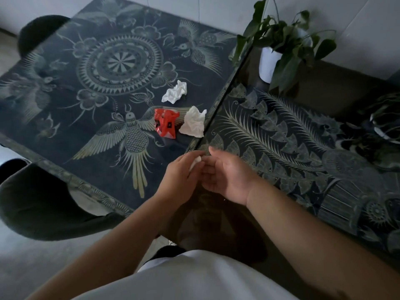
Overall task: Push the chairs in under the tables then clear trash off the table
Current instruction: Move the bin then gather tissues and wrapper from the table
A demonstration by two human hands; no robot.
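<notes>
Over the near corner where two dark patterned counters meet, both hands come together above the seam. The left hand [180, 172] has its fingers curled around a small white scrap [195, 162], only a bit of which shows between the fingers. The right hand [227, 176] is beside it, palm turned up and fingers loosely relaxed, touching or nearly touching the left fingertips; it holds nothing that can be seen. On the left counter [65, 100], beyond the hands, lie three pieces of trash: a crumpled white tissue [175, 92], a red wrapper [166, 124] nearer, and a second tissue [193, 123] just right of the wrapper, close to the counter's edge. The right counter [303, 148] carries a plant [281, 40] in a white pot [267, 63] at its far corner. A dark chair [43, 202] sits at the left counter's near edge, partly under it, and another chair [36, 31] shows at the far left corner.
</notes>
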